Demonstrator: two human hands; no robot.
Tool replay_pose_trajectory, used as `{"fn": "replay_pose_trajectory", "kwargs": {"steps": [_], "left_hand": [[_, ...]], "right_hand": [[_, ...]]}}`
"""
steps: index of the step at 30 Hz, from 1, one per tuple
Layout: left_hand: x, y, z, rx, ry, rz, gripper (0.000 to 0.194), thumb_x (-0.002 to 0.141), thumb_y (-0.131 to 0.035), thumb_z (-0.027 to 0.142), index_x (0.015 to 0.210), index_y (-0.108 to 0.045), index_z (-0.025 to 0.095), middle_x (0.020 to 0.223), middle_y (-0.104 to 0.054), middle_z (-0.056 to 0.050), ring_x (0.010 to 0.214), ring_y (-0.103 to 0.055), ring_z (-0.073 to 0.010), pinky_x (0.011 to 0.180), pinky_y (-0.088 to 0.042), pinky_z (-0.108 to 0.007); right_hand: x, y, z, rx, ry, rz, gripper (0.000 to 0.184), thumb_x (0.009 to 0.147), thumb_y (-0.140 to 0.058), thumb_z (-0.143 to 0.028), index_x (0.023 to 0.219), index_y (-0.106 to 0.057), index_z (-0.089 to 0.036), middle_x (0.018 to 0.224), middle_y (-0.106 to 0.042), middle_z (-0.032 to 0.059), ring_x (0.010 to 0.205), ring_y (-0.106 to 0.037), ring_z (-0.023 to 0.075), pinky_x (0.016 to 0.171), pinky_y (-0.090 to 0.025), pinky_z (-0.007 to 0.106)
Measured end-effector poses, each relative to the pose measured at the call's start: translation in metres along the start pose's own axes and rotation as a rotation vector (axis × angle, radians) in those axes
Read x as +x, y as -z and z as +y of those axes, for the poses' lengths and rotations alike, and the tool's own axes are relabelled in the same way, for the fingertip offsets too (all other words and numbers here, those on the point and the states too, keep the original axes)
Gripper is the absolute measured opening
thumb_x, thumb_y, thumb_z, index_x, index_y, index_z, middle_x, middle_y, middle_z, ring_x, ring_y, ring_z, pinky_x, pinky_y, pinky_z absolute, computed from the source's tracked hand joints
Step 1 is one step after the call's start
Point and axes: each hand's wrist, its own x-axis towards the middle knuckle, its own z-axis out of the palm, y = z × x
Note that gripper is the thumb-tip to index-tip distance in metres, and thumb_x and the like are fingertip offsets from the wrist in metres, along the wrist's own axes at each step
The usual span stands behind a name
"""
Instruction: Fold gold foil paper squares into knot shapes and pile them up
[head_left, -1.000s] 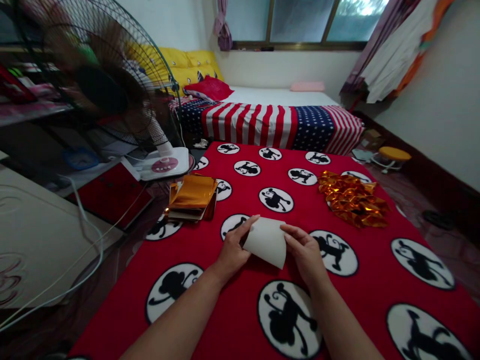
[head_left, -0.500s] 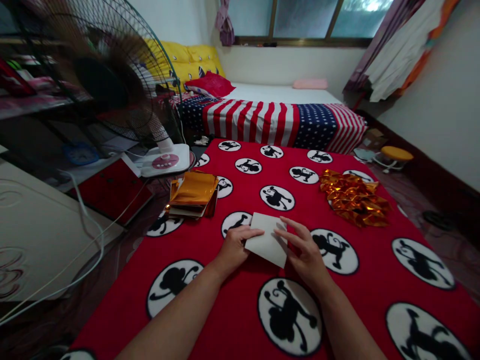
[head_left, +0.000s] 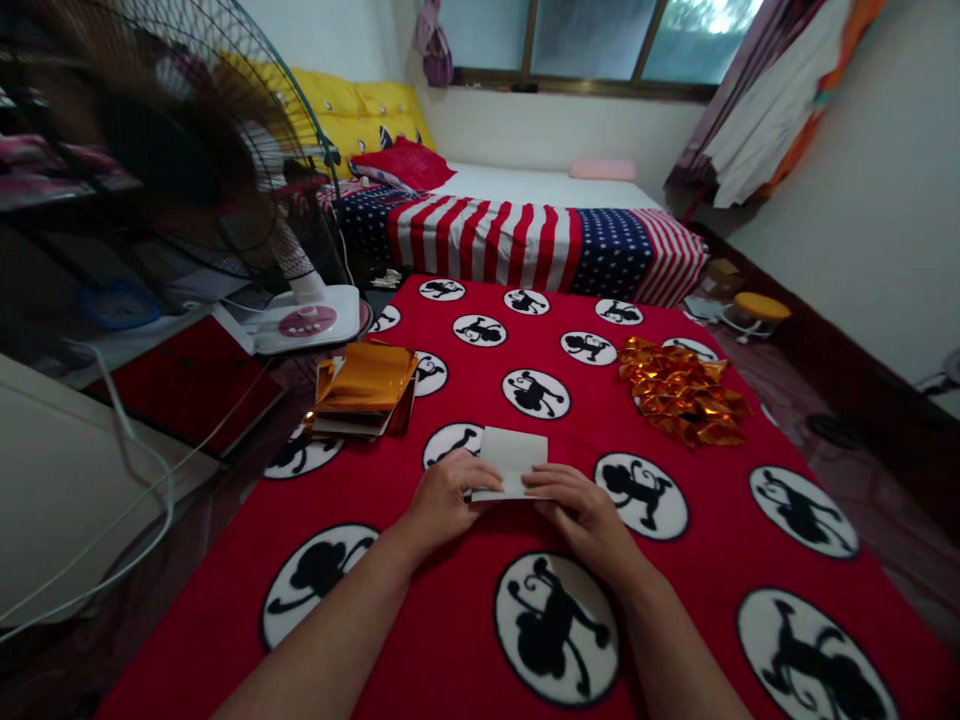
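A white-faced sheet of paper [head_left: 514,452] is between my hands, above the red cloth with monkey prints [head_left: 442,640]. Its near edge is bent up into a fold. My left hand [head_left: 452,492] grips the left end of that fold, fingers over the top. At the right end, my right hand [head_left: 574,503] holds the fold the same way; both thumbs are hidden behind paper or fingers. To the left lies a stack of gold foil paper sheets [head_left: 369,380]. On the right is a pile of folded shiny gold paper pieces [head_left: 681,390].
A fan [head_left: 304,300] with blurred blades stands at the left edge of the cloth, with a white cable [head_left: 161,480] hanging near it. Behind is a bed with a striped, starred cover [head_left: 517,245]. A yellow stool [head_left: 761,306] stands at the right.
The paper was lying flat and tilted between my hands; now it is turned straight and its near edge is folded up. My right fingers have closed on it. The view has shifted slightly right.
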Motion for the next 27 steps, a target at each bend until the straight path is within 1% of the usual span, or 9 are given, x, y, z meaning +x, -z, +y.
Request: {"fn": "replay_pose_trajectory", "kwargs": {"steps": [3,6,8,11,14,18,21,24,27], "left_hand": [[0.0,0.001,0.001,-0.008,0.074,-0.014,0.01,0.082,-0.066,0.022,0.087,-0.075,0.023,0.084,-0.071,-0.003,0.083,-0.06,-0.0171,0.076,-0.045,-0.029],[0.0,0.0,0.003,0.005,0.185,0.005,0.013,0.085,-0.062,0.024,0.087,-0.074,0.021,0.081,-0.068,-0.004,0.076,-0.06,-0.0161,0.069,-0.044,-0.026],[0.002,-0.001,0.005,0.02,0.235,0.032,0.012,0.085,-0.061,0.023,0.087,-0.072,0.019,0.082,-0.069,-0.004,0.075,-0.061,-0.0158,0.069,-0.044,-0.026],[0.005,-0.006,0.005,0.075,0.297,0.088,0.013,0.084,-0.062,0.026,0.091,-0.071,0.02,0.082,-0.07,-0.003,0.074,-0.062,-0.0157,0.068,-0.043,-0.025],[0.011,-0.01,0.004,0.168,0.391,0.144,0.015,0.081,-0.065,0.034,0.088,-0.07,0.021,0.071,-0.068,0.0,0.064,-0.058,-0.0142,0.059,-0.038,-0.024],[0.018,-0.011,0.003,0.28,0.426,0.164,0.012,0.077,-0.068,0.032,0.079,-0.069,0.021,0.069,-0.065,0.0,0.062,-0.056,-0.0136,0.057,-0.034,-0.023],[0.024,-0.008,0.003,0.365,0.42,0.138,0.015,0.081,-0.063,0.032,0.075,-0.068,0.02,0.074,-0.066,-0.002,0.066,-0.057,-0.0148,0.058,-0.033,-0.024],[0.03,-0.003,0.004,0.409,0.448,0.073,0.018,0.083,-0.059,0.034,0.075,-0.069,0.021,0.076,-0.068,-0.003,0.069,-0.059,-0.0166,0.058,-0.032,-0.025],[0.036,-0.001,0.004,0.429,0.507,0.016,0.016,0.08,-0.063,0.036,0.074,-0.07,0.023,0.071,-0.069,-0.002,0.068,-0.06,-0.0179,0.056,-0.03,-0.025]], "right_hand": [[0.0,0.0,-0.006,0.013,-0.057,0.014,0.02,0.091,-0.055,-0.02,0.1,-0.072,-0.026,0.105,-0.072,0.0043,0.105,-0.063,0.02,0.093,-0.048,0.036],[0.0,-0.005,-0.013,0.025,-0.144,0.056,0.02,0.093,-0.051,-0.024,0.099,-0.07,-0.023,0.094,-0.072,0.0044,0.088,-0.065,0.0173,0.078,-0.049,0.029],[0.001,-0.011,-0.015,0.011,-0.204,0.12,0.021,0.094,-0.049,-0.027,0.091,-0.069,-0.021,0.086,-0.07,0.0037,0.078,-0.063,0.0158,0.069,-0.046,0.026],[0.008,-0.02,-0.013,-0.094,-0.293,0.235,0.024,0.091,-0.052,-0.03,0.071,-0.062,-0.019,0.071,-0.062,0.0016,0.065,-0.055,0.0142,0.06,-0.039,0.025],[0.016,-0.024,-0.006,-0.207,-0.411,0.293,0.03,0.085,-0.058,-0.034,0.06,-0.052,-0.02,0.059,-0.055,-0.0013,0.056,-0.049,0.0132,0.053,-0.033,0.024],[0.025,-0.025,-0.002,-0.247,-0.53,0.293,0.026,0.078,-0.063,-0.035,0.058,-0.052,-0.021,0.057,-0.055,-0.002,0.054,-0.05,0.0134,0.052,-0.031,0.024],[0.026,-0.025,-0.006,-0.301,-0.55,0.3,0.024,0.075,-0.064,-0.033,0.058,-0.052,-0.021,0.059,-0.057,-0.0011,0.056,-0.051,0.014,0.053,-0.032,0.024],[0.025,-0.025,-0.008,-0.345,-0.537,0.333,0.022,0.079,-0.06,-0.033,0.062,-0.053,-0.02,0.065,-0.06,0.0011,0.06,-0.053,0.0153,0.058,-0.034,0.026],[0.024,-0.025,-0.007,-0.363,-0.529,0.355,0.023,0.085,-0.051,-0.03,0.065,-0.055,-0.02,0.07,-0.061,0.0031,0.065,-0.055,0.0164,0.063,-0.036,0.027]]}}
